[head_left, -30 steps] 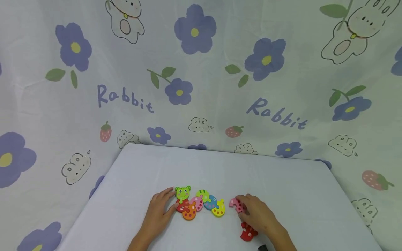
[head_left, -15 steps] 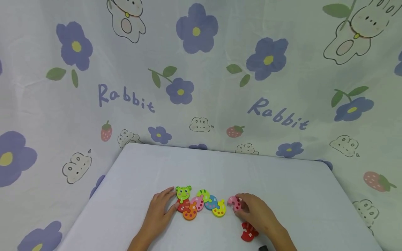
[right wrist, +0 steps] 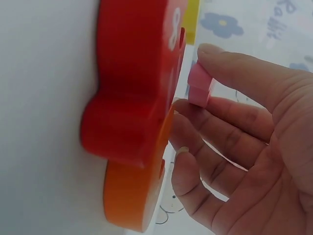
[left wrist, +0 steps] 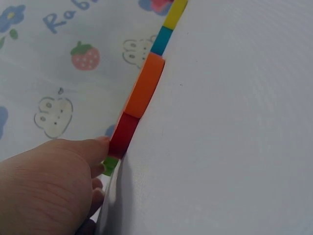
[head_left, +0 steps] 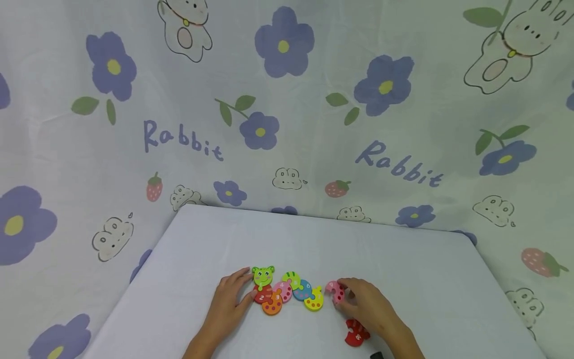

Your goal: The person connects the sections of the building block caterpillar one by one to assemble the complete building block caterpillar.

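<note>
In the head view a chain of caterpillar puzzle pieces lies on the white table: a green head [head_left: 262, 275], a red piece [head_left: 262, 293] marked 2, then orange, pink, green, blue and yellow [head_left: 314, 300] ones. My left hand [head_left: 230, 297] rests at the chain's left end, its thumb on the red piece's edge and a finger at the head. Right of the yellow piece, apart from it, my right hand [head_left: 368, 302] pinches a pink puzzle piece [head_left: 335, 290] marked 9 between thumb and fingers. The right wrist view shows that pink piece [right wrist: 200, 84] edge-on.
A red piece [head_left: 356, 334] marked 8 lies below my right hand. Beside it in the right wrist view is an orange piece [right wrist: 129, 193], hidden in the head view. A black object [head_left: 376, 355] shows at the bottom edge. Flowered cloth [head_left: 314, 139] hangs behind the table.
The pink piece in my right hand has turned and shifted slightly left, nearer the yellow piece. My left hand stays against the chain's left end.
</note>
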